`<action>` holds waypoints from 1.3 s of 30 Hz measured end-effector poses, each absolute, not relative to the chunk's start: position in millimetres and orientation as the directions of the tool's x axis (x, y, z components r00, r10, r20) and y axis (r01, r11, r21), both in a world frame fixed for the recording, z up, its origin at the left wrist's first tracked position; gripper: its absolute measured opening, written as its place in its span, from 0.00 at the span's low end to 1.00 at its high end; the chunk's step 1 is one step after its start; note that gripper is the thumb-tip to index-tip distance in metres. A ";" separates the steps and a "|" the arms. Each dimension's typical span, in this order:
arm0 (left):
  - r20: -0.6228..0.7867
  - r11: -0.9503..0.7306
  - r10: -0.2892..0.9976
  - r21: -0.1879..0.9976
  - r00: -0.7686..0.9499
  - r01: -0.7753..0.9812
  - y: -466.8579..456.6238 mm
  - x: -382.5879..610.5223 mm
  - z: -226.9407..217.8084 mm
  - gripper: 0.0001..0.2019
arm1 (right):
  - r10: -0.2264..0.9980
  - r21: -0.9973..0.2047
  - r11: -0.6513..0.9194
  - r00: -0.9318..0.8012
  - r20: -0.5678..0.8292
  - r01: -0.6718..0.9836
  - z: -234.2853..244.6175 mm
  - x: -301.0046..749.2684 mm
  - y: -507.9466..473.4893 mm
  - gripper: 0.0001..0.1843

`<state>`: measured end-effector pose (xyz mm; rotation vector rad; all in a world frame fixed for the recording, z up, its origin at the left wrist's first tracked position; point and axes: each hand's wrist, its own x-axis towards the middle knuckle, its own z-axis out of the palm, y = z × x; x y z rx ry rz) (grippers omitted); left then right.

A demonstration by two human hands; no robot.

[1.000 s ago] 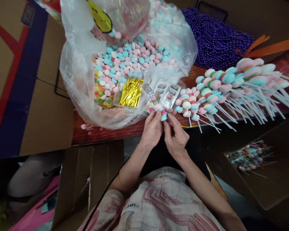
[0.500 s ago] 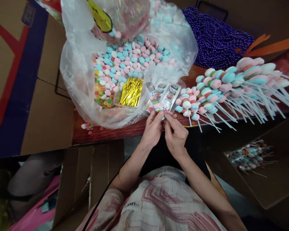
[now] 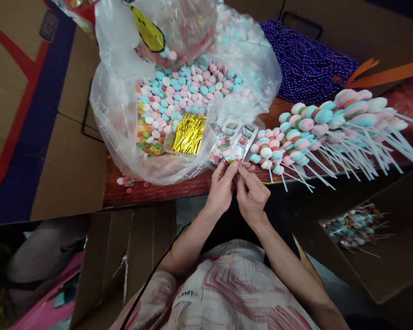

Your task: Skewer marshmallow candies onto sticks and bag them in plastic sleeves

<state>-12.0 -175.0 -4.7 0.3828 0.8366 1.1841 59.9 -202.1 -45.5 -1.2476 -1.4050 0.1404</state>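
My left hand (image 3: pixel 221 189) and my right hand (image 3: pixel 251 192) meet at the near edge of a red table (image 3: pixel 165 189), both pinched on a wrapped candy skewer (image 3: pixel 227 151) that points away from me. Its pink and blue marshmallow pieces sit inside a clear printed sleeve. Just right of the hands lies a row of bare candy skewers (image 3: pixel 316 133) with white sticks fanning out to the right. A pack of gold twist ties (image 3: pixel 189 133) lies to the upper left of my hands.
A big clear plastic bag (image 3: pixel 124 101) of loose pink, blue and white candies fills the table's left. Purple bead strings (image 3: pixel 309 64) lie behind. A cardboard box (image 3: pixel 392 261) at lower right holds wrapped skewers. Cardboard flaps (image 3: pixel 131 256) stand at lower left.
The wrapped skewer has slid further into its sleeve and away from me. My fingers have closed in tighter at its near end. The view has shifted slightly.
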 end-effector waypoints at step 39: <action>-0.308 0.303 0.947 0.760 0.091 -0.575 -163.1 -27.8 -8.0 0.14 | 0.918 -0.899 -0.273 0.186 -0.350 -0.343 -22.5 48.0 -195.2 0.28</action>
